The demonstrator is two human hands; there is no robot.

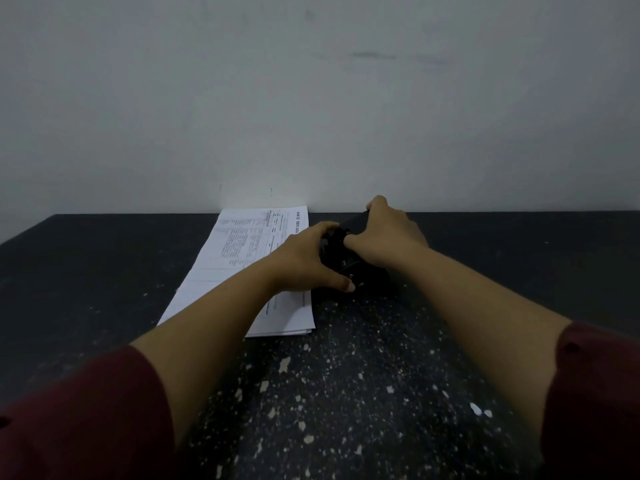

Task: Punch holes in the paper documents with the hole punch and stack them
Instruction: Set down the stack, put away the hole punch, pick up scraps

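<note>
Both hands close on the black hole punch (349,261), which sits on the dark speckled counter (346,393) just right of the paper stack (242,265). The left hand (304,258) curls round its near-left side; the right hand (388,233) grips its far end.

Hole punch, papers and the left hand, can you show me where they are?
Hole punch (349,263): head view, dark body between the hands.
Papers (242,244): head view, printed top sheet.
Left hand (304,263): head view, back of the hand.
</note>
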